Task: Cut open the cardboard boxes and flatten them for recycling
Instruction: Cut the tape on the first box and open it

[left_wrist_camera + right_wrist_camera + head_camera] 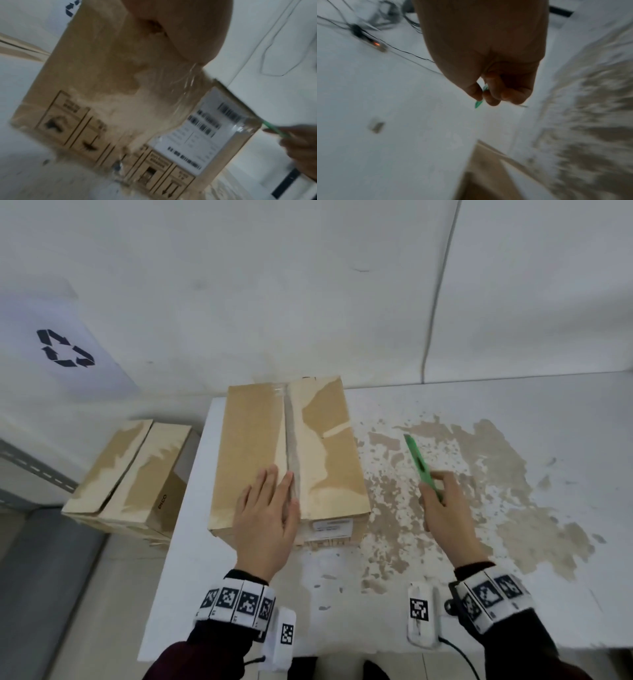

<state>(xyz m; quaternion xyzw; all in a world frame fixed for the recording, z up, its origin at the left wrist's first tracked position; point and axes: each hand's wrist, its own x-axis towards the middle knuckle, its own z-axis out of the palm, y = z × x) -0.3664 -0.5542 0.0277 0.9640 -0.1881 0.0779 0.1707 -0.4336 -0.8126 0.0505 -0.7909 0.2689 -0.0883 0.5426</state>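
While the left hand (265, 522) lies flat with straight fingers on the near end of the taped cardboard box (291, 453), that box sits at the left edge of the white worktop (565, 440), reaching from its far edge toward the near one. Clear tape (291, 440) runs along the centre seam of the box top, and a white barcode label (200, 135) with printed handling symbols beside it covers the near side wall. The right hand (448, 508) is raised over the worktop just right of the box, fingers and thumb curled around a green utility knife (419, 463) whose tip points away from the person; whether a blade is out is too blurred to tell. Much of the worktop's white coating is worn away right of the box, leaving large brown patches (479, 474). A second cardboard box (133, 474) stands lower, beyond the worktop's left edge, on top of what looks like more cardboard. White walls close the room behind, with a thin cable (435, 313) running down to the worktop's far edge and a sheet bearing a recycling symbol (65, 349) at the left. Both wrist views are smeared by motion, and the label text cannot be read.
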